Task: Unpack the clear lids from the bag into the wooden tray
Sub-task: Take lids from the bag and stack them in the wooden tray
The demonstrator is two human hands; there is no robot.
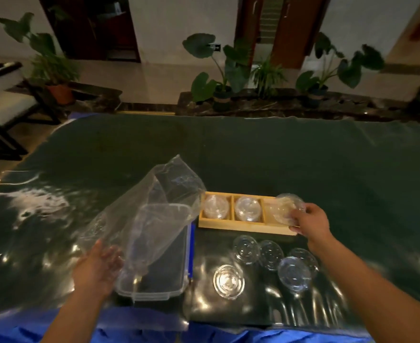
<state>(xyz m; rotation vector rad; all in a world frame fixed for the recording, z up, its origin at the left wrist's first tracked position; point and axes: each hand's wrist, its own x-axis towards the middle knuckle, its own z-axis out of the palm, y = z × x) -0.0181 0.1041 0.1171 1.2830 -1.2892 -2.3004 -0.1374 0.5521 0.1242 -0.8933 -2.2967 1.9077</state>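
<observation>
Clear lid (284,208) pinched in right fingers (299,214) over tray (241,227) (right compartment); left fingers (110,256) straight against bag (154,206).

Head-worn view, down onto table (278,157)

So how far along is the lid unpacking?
Left and middle compartments of the wooden tray already hold lids. The right hand holds a lid over the right compartment. Left: five loose lids on the table; the left hand touches the bag.
</observation>
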